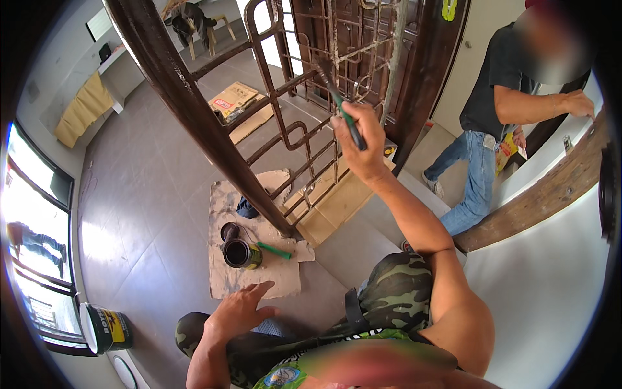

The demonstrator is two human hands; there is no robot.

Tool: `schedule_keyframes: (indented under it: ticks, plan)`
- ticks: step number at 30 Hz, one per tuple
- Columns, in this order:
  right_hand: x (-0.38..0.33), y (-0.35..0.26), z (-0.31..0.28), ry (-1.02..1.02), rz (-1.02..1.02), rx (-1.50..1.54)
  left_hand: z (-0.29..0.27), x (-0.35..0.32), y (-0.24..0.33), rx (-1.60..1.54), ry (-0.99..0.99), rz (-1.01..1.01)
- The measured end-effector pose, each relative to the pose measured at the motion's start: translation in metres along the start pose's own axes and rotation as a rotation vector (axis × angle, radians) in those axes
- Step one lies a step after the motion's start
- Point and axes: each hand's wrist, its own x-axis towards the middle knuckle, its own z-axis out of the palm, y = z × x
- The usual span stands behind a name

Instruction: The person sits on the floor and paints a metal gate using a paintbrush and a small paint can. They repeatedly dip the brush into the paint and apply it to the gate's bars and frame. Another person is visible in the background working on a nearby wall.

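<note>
My right hand (366,150) is closed around the green and black handle of a paintbrush (337,97). The dark bristles are up against the brown metal grille (298,135) of the stair railing; whether they touch a bar is hard to tell. My left hand (241,311) hangs low over my lap with its fingers apart and nothing in it. Just beyond it stands an open can (254,257) of dark paint on a stained cardboard sheet (223,284). A green stick-like handle (275,251) lies beside the can, and a dark cloth (246,207) lies farther off.
A thick brown post (194,129) rises on the near left of the grille. At right, a person in a dark shirt (479,97) stands by a wooden rail (538,201). More cardboard (337,204) covers the step under the grille. A dark bucket (113,329) sits at lower left.
</note>
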Motion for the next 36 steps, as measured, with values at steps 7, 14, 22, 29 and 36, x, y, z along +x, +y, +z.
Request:
schedule_keyframes:
  ticks: [7,14,22,29,36]
  plan:
    - [0.022,-0.017,-0.014,-0.08,0.112,-0.037,0.0,-0.004,0.002,0.004,0.0,0.015]
    - [0.08,-0.035,-0.041,-0.089,0.603,0.624,-0.001,-0.002,-0.002,-0.024,0.042,0.082]
    - [0.115,0.024,-0.052,-0.039,0.673,0.567,-0.004,-0.015,-0.012,-0.01,0.062,0.099]
    - [0.112,0.026,-0.059,0.007,0.646,0.384,-0.008,-0.018,-0.016,-0.03,0.091,0.103]
    - [0.093,0.008,-0.049,-0.254,0.727,0.621,-0.007,-0.014,-0.017,-0.033,0.117,0.146]
